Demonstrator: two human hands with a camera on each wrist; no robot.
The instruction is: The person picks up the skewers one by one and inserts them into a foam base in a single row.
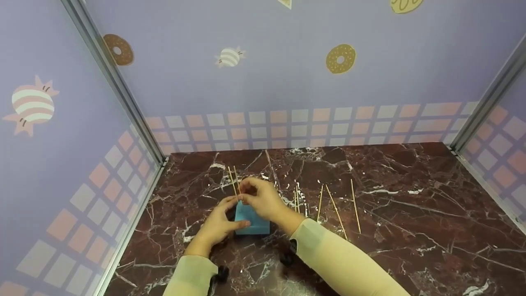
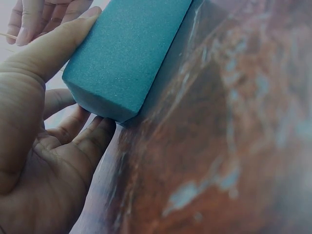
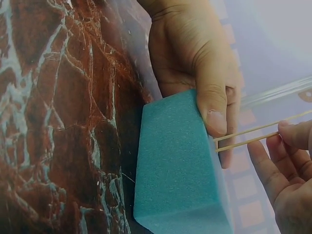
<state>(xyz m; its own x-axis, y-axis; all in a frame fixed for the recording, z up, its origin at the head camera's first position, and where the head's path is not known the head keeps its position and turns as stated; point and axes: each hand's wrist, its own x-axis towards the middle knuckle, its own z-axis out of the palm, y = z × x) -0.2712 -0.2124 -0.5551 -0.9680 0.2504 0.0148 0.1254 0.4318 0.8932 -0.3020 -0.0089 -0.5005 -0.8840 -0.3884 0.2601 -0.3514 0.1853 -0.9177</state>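
Note:
A blue foam block (image 1: 252, 218) sits on the marbled tabletop. My left hand (image 1: 218, 224) holds its left end, the thumb over the upper edge and the fingers around the far side, as the left wrist view shows. Two thin wooden sticks rise side by side from the top of the block. Between thumb and fingertips, my right hand (image 1: 265, 201) pinches one stick (image 3: 248, 143) a short way above the foam. The other stick (image 3: 253, 129) runs close beside it, its lower end at the foam by my left thumb.
Several more wooden sticks (image 1: 337, 209) lie spread on the tabletop (image 1: 402, 230) to the right of the block. White crumbs are scattered near them. Patterned lilac panels (image 1: 283, 82) stand at the back and both sides, joined by metal posts (image 1: 119, 86).

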